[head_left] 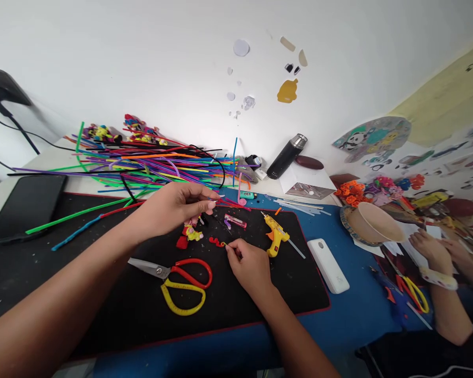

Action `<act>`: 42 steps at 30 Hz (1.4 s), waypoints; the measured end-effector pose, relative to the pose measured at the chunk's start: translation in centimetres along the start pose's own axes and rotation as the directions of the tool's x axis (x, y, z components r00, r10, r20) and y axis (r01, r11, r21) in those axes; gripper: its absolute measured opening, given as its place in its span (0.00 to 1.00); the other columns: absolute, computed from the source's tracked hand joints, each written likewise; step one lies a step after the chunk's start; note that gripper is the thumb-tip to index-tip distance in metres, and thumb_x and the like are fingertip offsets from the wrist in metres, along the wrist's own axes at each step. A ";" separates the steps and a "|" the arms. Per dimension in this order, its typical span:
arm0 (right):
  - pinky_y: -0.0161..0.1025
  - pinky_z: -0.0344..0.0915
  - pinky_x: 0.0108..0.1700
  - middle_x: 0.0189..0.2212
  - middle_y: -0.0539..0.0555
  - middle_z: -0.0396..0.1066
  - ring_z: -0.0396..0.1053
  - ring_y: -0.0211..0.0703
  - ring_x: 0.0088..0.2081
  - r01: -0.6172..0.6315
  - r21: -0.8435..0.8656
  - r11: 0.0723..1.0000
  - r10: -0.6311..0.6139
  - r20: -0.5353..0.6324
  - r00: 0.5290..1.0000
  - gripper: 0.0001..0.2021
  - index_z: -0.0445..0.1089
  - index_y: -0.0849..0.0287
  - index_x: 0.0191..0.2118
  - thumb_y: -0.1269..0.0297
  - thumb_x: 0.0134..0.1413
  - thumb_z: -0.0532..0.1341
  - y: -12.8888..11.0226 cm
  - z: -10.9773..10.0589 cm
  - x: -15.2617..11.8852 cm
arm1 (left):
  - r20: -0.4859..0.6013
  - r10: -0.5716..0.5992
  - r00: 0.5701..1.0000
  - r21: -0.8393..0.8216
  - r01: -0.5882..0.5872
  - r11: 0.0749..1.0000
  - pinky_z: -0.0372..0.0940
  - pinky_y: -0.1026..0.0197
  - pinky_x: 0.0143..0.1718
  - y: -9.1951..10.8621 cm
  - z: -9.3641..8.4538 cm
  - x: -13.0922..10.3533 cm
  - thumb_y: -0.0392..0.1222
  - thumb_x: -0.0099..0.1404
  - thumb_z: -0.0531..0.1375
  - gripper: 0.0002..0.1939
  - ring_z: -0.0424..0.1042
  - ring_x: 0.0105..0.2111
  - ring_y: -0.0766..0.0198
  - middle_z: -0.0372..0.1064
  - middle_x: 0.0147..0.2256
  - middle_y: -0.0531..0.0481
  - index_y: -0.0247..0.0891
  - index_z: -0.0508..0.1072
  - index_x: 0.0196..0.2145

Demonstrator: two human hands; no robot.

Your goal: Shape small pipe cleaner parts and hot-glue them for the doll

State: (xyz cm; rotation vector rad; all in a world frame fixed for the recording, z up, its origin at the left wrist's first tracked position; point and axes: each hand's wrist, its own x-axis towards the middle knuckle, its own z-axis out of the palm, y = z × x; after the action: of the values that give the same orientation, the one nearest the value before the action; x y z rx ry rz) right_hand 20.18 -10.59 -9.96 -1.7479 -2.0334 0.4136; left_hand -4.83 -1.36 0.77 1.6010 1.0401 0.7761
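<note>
My left hand (pixel 177 207) is raised over the mat, thumb and fingers pinched together. What lies in that pinch, if anything, is too small to make out. My right hand (pixel 250 265) rests lower on the mat, closed on the end of a short curled red pipe cleaner (pixel 216 241) with a yellow tip. Just below my left hand lies a small red and yellow pipe-cleaner figure (pixel 193 233). Red-and-yellow-handled scissors (pixel 187 278) lie spread on the mat between my forearms. A yellow glue gun (pixel 276 236) lies right of my right hand.
Many coloured pipe cleaners (pixel 161 163) are heaped along the wall. A phone (pixel 27 202) lies at left. A black flask (pixel 287 156), a white box (pixel 309 181) and a white power bank (pixel 328 265) are toward the right. Another person's hand (pixel 431 249) is at far right.
</note>
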 end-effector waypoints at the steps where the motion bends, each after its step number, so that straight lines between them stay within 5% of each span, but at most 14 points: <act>1: 0.39 0.57 0.33 0.26 0.51 0.79 0.76 0.45 0.29 0.001 -0.002 1.000 -0.001 0.001 1.000 0.10 0.80 0.53 0.37 0.62 0.69 0.62 0.0 0.0 0.0 | 0.000 -0.001 1.000 0.001 0.001 1.000 0.69 0.64 0.24 0.0 0.0 0.0 0.64 0.62 0.71 0.26 0.72 0.22 0.64 0.79 0.30 0.51 0.37 0.83 0.45; 35: 0.39 0.59 0.34 0.26 0.51 0.78 0.75 0.45 0.28 0.004 0.033 0.999 -0.004 -0.005 1.000 0.11 0.81 0.53 0.37 0.62 0.69 0.61 0.0 0.2 -0.1 | 0.018 0.015 1.000 0.084 -0.016 0.996 0.69 0.64 0.27 -0.3 0.1 -0.1 0.60 0.66 0.68 0.22 0.73 0.24 0.63 0.78 0.29 0.52 0.39 0.84 0.46; 42: 0.38 0.61 0.30 0.21 0.48 0.70 0.67 0.42 0.24 -0.162 0.368 0.916 0.162 0.030 0.986 0.13 0.78 0.53 0.34 0.54 0.67 0.62 -0.4 -0.9 0.3 | -0.011 0.031 0.999 0.128 -0.029 0.991 0.69 0.62 0.31 -1.4 0.3 0.2 0.67 0.69 0.64 0.27 0.74 0.30 0.60 0.79 0.34 0.49 0.38 0.82 0.46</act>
State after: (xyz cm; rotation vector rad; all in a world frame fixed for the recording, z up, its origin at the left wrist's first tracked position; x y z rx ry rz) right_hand 20.26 -10.46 -8.90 -1.6789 -1.6776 0.7926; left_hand -4.78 -1.18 -0.66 1.7257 1.0959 0.7542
